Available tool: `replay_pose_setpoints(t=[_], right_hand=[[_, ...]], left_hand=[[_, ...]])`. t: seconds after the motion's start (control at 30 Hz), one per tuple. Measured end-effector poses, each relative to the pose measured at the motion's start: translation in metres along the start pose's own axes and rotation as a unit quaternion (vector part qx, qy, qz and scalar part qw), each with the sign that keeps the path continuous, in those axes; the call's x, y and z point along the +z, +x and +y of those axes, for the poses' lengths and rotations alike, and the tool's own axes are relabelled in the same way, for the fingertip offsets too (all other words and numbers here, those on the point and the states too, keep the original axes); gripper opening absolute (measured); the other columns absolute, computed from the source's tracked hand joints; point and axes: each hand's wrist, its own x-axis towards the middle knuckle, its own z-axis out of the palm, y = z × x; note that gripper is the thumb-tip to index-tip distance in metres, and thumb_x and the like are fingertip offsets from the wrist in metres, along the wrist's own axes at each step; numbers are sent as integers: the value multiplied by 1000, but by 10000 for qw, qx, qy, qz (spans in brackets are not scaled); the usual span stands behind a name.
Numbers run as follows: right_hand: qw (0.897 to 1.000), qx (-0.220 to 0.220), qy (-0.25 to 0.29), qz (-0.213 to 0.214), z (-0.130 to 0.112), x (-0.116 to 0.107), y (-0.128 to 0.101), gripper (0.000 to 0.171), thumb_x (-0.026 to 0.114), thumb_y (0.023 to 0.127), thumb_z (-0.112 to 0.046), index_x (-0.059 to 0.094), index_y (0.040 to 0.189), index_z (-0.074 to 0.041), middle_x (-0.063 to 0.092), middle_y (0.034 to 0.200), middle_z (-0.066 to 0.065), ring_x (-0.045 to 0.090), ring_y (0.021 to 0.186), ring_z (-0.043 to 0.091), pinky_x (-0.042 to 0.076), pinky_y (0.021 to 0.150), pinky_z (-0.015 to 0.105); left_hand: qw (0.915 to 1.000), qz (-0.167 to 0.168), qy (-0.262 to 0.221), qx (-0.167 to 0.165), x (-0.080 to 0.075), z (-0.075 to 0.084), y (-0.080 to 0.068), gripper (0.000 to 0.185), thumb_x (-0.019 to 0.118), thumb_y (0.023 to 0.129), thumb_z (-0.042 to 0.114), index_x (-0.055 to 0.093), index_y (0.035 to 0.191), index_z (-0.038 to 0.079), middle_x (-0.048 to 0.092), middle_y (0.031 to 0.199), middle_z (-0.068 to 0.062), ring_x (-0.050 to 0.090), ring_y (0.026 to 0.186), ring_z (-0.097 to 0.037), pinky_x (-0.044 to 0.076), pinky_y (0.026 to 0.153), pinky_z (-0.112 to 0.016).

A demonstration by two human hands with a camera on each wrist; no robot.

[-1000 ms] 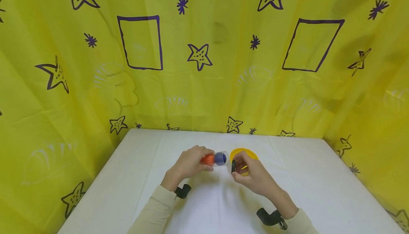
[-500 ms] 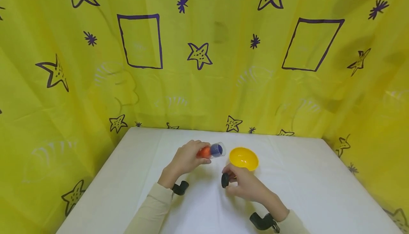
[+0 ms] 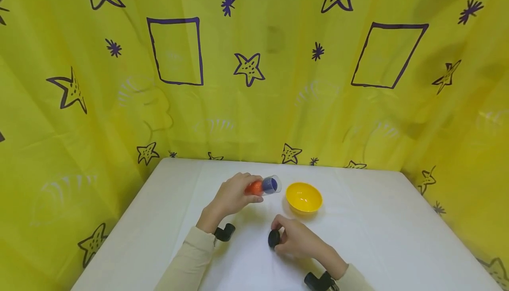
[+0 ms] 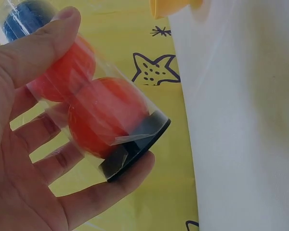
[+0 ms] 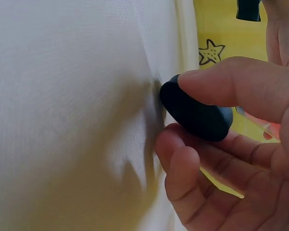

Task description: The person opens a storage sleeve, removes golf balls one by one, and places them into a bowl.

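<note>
My left hand (image 3: 233, 194) grips a clear plastic tube (image 4: 156, 113) above the table, tilted with its uncapped end toward the right. Inside are two orange-red balls (image 4: 108, 113) and a dark blue one (image 4: 26, 19) nearest that end. A black cap (image 4: 135, 149) closes the tube's other end, by the little finger. With thumb and fingers my right hand (image 3: 298, 238) pinches a round black lid (image 5: 197, 113) close to the tabletop. Whether the lid touches the cloth I cannot tell.
A yellow bowl (image 3: 304, 198) stands on the white-covered table (image 3: 358, 238), right of the tube and beyond my right hand. Yellow curtains (image 3: 254, 105) with drawn stars enclose the table at the back and sides.
My right hand has come toward me and slightly left with the black lid, away from the bowl. My left hand has risen a little, tipping the tube's uncapped end upward.
</note>
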Motion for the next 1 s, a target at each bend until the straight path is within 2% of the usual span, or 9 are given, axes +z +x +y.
replay_pose_setpoints(t=[0.13, 0.4, 0.77, 1.0], right_hand=[[9996, 250, -150, 68, -1, 1, -1, 41, 86, 78, -8, 59, 110, -8, 63, 98, 4, 54, 73, 18, 47, 65, 26], [9963, 677, -496, 195, 0, 2, -1, 43, 87, 76, -12, 57, 107, -6, 57, 89, 4, 52, 82, 21, 49, 77, 37], [9915, 1007, -795, 235, 3, 4, 0, 45, 87, 77, -21, 55, 105, -8, 59, 85, 3, 54, 77, 20, 51, 76, 38], [9891, 1237, -791, 110, 3, 2, -1, 45, 87, 78, -26, 56, 106, -10, 59, 80, 3, 54, 71, 21, 49, 70, 35]], left_hand=[[10000, -42, -34, -10, 0, 0, -1, 52, 83, 85, 36, 67, 132, 19, 70, 111, -2, 59, 98, -19, 52, 80, -38], [10000, -36, -33, -1, -1, -1, 0, 52, 83, 85, 37, 67, 132, 19, 70, 112, -2, 59, 99, -19, 52, 81, -39], [9998, -101, -135, -62, -3, 2, -1, 53, 82, 86, 35, 66, 133, 19, 70, 113, -3, 59, 100, -20, 53, 83, -40], [9999, -136, -66, -61, -2, 3, -2, 52, 82, 86, 37, 66, 133, 19, 71, 115, -2, 59, 102, -19, 54, 84, -40]])
